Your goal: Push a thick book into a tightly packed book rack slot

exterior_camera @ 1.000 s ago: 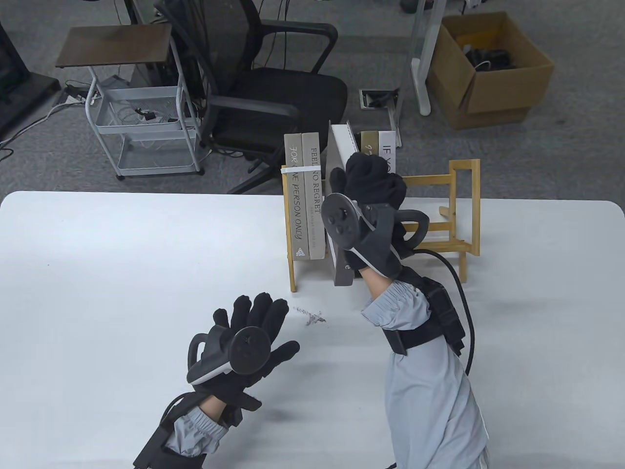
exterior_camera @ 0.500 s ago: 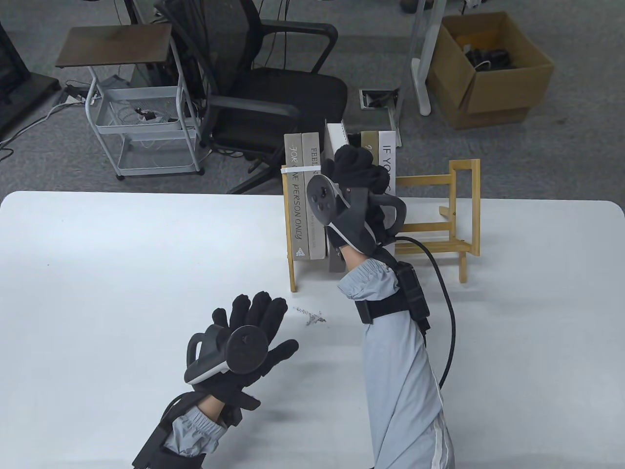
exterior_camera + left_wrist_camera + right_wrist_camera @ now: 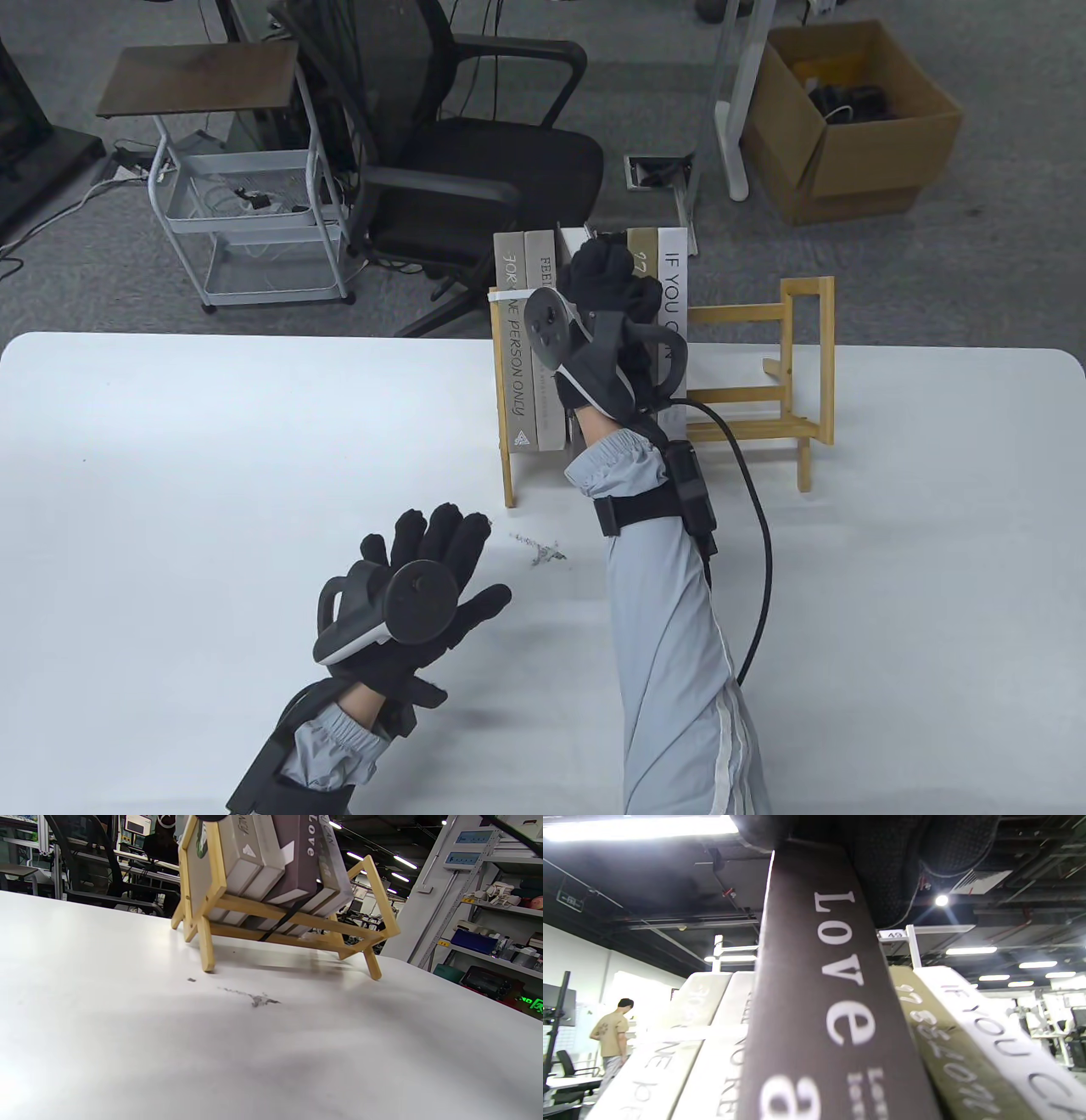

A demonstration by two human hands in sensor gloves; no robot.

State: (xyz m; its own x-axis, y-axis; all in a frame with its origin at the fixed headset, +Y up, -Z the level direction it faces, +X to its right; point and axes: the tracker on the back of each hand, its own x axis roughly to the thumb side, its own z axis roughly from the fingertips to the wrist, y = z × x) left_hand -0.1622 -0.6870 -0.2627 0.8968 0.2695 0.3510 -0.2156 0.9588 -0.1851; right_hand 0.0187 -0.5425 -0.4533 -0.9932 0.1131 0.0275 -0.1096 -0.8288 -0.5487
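The thick dark book (image 3: 831,1005) with "Love" on its spine stands in the wooden rack (image 3: 738,315), between two grey books (image 3: 528,356) on its left and an olive book (image 3: 642,255) and a white book (image 3: 674,280) on its right. In the table view only its top page edge (image 3: 571,235) shows. My right hand (image 3: 607,272) is curled over the book's top end and presses on it. My left hand (image 3: 467,560) rests open and flat on the white table (image 3: 170,475), in front of the rack. The left wrist view shows the book (image 3: 297,853) sitting low in the rack (image 3: 339,927).
The right half of the rack holds no books. A dark scuff mark (image 3: 539,550) lies on the table between my hands. Behind the table stand an office chair (image 3: 475,161), a wire cart (image 3: 246,195) and a cardboard box (image 3: 848,127).
My right hand has moved up and left along the book, which went from tilted and sticking out to sunk between its neighbours. My left hand slid slightly left and back.
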